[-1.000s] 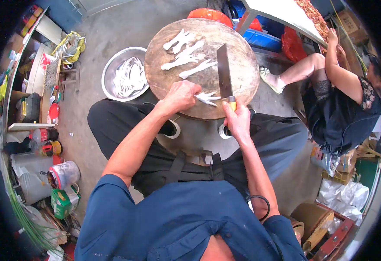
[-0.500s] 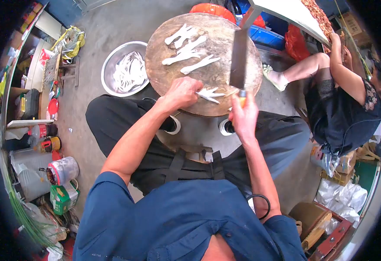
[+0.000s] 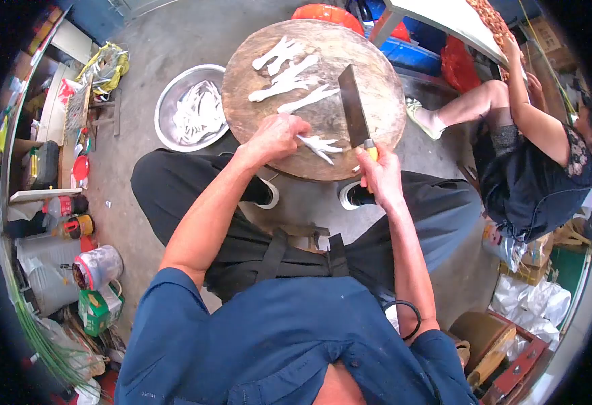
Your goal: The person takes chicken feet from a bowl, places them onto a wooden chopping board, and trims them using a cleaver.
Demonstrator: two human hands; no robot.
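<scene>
On the round wooden chopping block [image 3: 377, 88] my left hand [image 3: 279, 137] is closed around the leg end of a chicken foot [image 3: 321, 147], whose pale toes spread to the right. My right hand [image 3: 381, 173] grips the yellowish handle of a cleaver [image 3: 355, 104]. The cleaver's blade points away from me, over the right half of the block, apart from the held foot. Farther back on the block lie several more chicken feet [image 3: 289, 79]. Left of the block, a metal basin [image 3: 166, 127] holds a pile of white chicken feet [image 3: 200, 113].
At the right, a seated person [image 3: 532, 155] reaches up to a white table [image 3: 438, 23] with reddish-brown pieces on it. Red bags [image 3: 458, 67] and a blue crate [image 3: 414, 55] stand behind the block. Shelves with jars [image 3: 97, 265] line the left side.
The cleaver has swung leftward and come down nearer the block, its blade now tilted left. My left hand stays on the chicken foot, with little movement.
</scene>
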